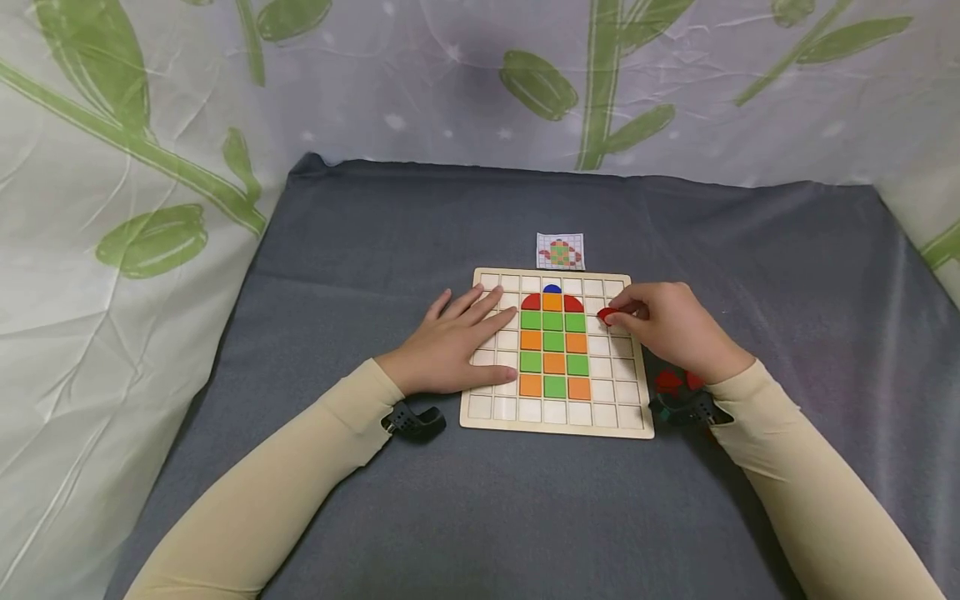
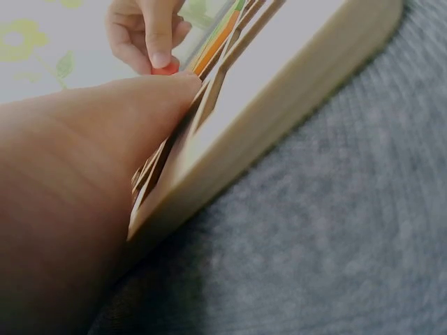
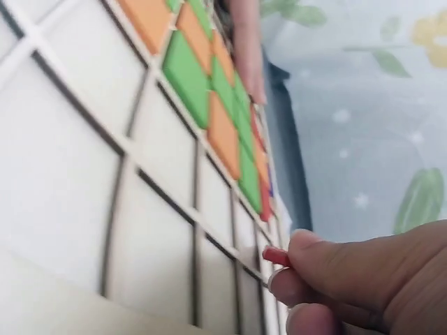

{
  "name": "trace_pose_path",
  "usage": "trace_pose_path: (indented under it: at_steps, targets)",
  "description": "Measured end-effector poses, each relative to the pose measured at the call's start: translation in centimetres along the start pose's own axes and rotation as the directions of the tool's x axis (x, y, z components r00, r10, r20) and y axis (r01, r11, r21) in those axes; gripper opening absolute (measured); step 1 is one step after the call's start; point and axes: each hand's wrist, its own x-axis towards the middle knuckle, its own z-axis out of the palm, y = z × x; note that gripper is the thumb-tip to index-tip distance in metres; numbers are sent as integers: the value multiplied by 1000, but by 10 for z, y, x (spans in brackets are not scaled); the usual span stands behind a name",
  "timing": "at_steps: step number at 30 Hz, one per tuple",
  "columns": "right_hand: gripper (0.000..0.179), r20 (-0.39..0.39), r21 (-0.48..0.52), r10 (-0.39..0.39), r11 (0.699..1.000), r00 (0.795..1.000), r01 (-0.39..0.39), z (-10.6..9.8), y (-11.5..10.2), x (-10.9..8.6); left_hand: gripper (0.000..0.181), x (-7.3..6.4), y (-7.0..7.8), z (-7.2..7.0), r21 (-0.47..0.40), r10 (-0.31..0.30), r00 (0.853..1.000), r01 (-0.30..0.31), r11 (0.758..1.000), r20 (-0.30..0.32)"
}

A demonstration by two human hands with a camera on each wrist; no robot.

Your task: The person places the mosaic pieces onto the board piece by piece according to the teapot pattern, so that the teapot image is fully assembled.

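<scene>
A wooden grid board (image 1: 555, 429) lies on the grey cloth, its middle columns filled with green and orange squares. Two red rounded pieces (image 1: 531, 302) flank the top orange square (image 1: 552, 302), and a blue half-round piece (image 1: 552, 289) sits above it. My left hand (image 1: 450, 346) rests on the board's left side with fingers spread. Between thumb and fingertips, my right hand (image 1: 678, 329) pinches a small red piece (image 3: 275, 255) over the right-hand columns, near the upper rows. Whether that piece touches the board I cannot tell.
Behind the board lies a small picture card (image 1: 560, 252) with a coloured grid pattern. Loose red pieces (image 1: 667, 382) lie on the cloth right of the board, partly hidden by my right wrist and its black strap (image 1: 686, 410). A leaf-patterned curtain (image 1: 420, 92) hangs behind.
</scene>
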Motion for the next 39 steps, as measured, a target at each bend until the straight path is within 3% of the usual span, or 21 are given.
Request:
trace_pose_path:
  at_steps: [14,24,32,39]
  targets:
    - [8,-10,-5,-54,999,999,54,16,2,4,92,1,0,-1,-5,4,1000,-4,1000,-2]
    - [9,28,-44,-53,998,998,54,23,3,5,92,1,0,-1,-14,1,1000,-1,1000,1]
    - [25,134,-93,-13,995,991,26,-1,0,-2,91,-2,0,-1,-12,-1,1000,1,1000,2]
    - [26,230,-127,37,992,973,-8,-32,16,-16,93,1,0,-1,6,-11,1000,11,1000,8]
